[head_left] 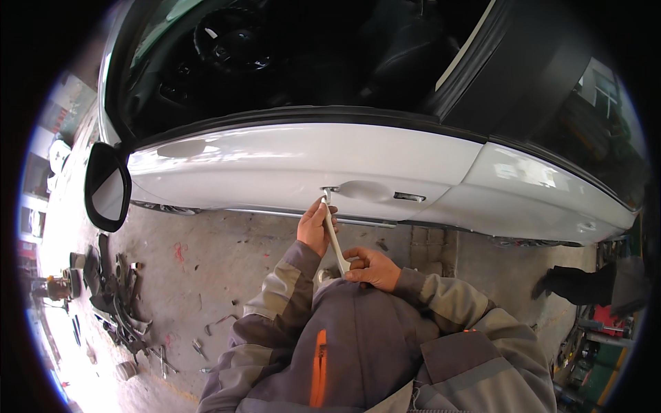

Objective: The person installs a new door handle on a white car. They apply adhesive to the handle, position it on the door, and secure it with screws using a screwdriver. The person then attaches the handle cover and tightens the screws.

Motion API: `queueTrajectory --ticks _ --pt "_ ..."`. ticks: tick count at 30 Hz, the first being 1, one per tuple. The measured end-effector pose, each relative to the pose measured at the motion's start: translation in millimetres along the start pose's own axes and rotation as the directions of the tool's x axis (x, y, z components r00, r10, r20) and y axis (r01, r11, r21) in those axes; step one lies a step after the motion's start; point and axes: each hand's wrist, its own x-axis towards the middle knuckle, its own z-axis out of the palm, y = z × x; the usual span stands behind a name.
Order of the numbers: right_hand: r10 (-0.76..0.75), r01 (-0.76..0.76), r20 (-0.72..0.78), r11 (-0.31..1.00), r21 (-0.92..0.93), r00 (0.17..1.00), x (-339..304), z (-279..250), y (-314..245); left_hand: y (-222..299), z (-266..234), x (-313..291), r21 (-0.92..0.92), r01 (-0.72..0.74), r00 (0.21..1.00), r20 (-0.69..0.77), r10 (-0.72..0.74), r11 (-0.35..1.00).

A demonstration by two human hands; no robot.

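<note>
I look down at the side of a white car door point(289, 165). My left hand point(315, 226) grips the upper part of a long white pry tool point(334, 237) just below the door handle recess point(365, 190). The tool's tip sits at the left end of that recess, where the handle appears to be off. My right hand point(373, 268) holds the tool's lower end close to my chest. Both sleeves are grey and tan work jacket sleeves.
A black side mirror point(107, 186) sticks out at the left. Loose car parts and tools point(117, 303) lie on the concrete floor at lower left. The steering wheel point(231, 38) shows through the window. A dark shoe point(575, 283) is at the right.
</note>
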Motion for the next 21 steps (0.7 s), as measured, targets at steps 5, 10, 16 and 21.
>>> queueTrajectory --ticks 5,10,16,21 --pt "-0.028 0.030 0.060 0.999 -0.042 0.998 23.5 9.8 8.0 5.8 -2.4 2.4 -0.032 0.022 1.000 -0.017 -0.022 0.999" --pt "0.001 0.003 0.111 0.999 -0.041 0.994 34.3 11.8 14.2 8.6 -3.4 3.8 0.051 0.013 1.000 -0.017 -0.012 0.999" --pt "-0.028 0.009 0.139 0.991 0.136 0.990 26.5 -1.5 25.4 0.4 5.3 6.1 0.151 -0.057 0.998 -0.019 0.061 0.987" --pt "-0.059 0.058 -0.019 0.998 -0.026 0.998 17.5 -11.0 24.9 -8.7 17.4 5.2 0.113 -0.084 0.995 -0.043 0.089 0.990"
